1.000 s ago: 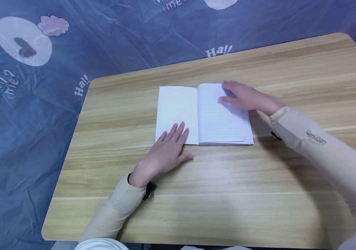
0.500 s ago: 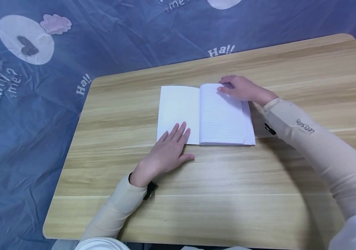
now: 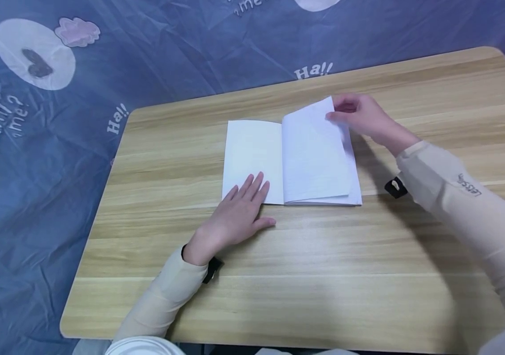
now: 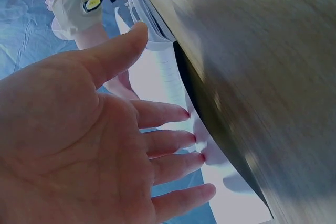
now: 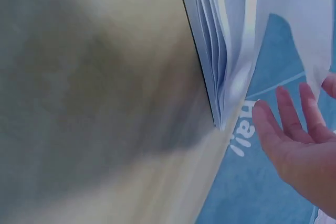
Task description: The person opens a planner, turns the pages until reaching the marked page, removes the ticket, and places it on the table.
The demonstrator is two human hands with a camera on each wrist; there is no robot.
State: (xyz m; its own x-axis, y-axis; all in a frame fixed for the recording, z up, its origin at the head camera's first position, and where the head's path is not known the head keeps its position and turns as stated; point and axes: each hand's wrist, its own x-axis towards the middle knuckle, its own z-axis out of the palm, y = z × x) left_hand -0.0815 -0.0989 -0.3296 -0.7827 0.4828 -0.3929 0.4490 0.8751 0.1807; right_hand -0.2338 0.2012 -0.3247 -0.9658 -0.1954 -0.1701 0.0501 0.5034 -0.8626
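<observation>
An open notebook [image 3: 252,153] lies on the wooden table, a blank page on the left and lined sheets on the right. My right hand [image 3: 363,116] pinches the far outer corner of a page [image 3: 314,153] between thumb and fingers and holds it raised above the pages beneath. In the right wrist view the lifted page [image 5: 312,30] curves up to the fingertips, over the notebook's layered page edges [image 5: 218,61]. My left hand [image 3: 239,212] lies with straight, spread fingers on the near edge of the left page; its palm and fingers [image 4: 173,142] show in the left wrist view.
The wooden table [image 3: 323,276] extends around the notebook on all sides. Behind it and to its left hangs a blue printed cloth [image 3: 168,54]. At the near edge is a round white object [image 3: 143,346], partly cut off by the frame.
My right hand has gone from touching the right page to pinching its far corner, then lifted it up and slightly right. The left hand has stayed in place.
</observation>
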